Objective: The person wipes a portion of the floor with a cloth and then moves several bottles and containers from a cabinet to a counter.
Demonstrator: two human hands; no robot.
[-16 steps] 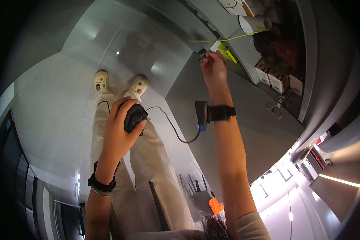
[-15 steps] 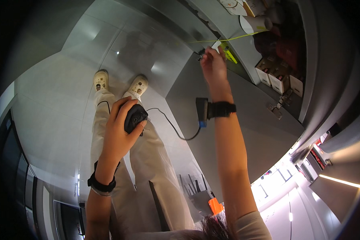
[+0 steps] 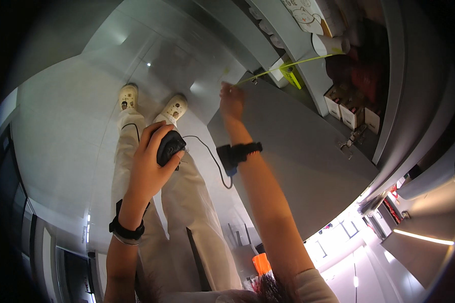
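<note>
My left hand (image 3: 149,160) is closed around a black, rounded, crumpled-looking object (image 3: 171,148), held above my legs. My right hand (image 3: 231,102) reaches over the left edge of a grey cabinet door (image 3: 293,151) that stands swung out. Its fingers look curled but are smeared by motion. A thin yellow-green strand (image 3: 308,59) stretches from the shelf toward that hand; whether the fingers hold it, I cannot tell. A bright yellow-green piece (image 3: 291,77) hangs by the shelf edge. A small box-like device (image 3: 227,160) sits on a black band at my right wrist, with a dark cable (image 3: 215,156) running from it.
Inside the cabinet are a white cup (image 3: 328,44), a printed carton (image 3: 306,15) and small white boxes (image 3: 351,112). A metal hinge (image 3: 351,141) joins the door. My feet in cream clogs (image 3: 176,108) stand on pale floor tiles (image 3: 65,136). Something orange (image 3: 261,263) lies low, near my right elbow.
My right hand has moved left and toward me, from beside the yellow-green piece to the door's outer edge. My left hand keeps its hold on the black object. The view has shifted slightly.
</note>
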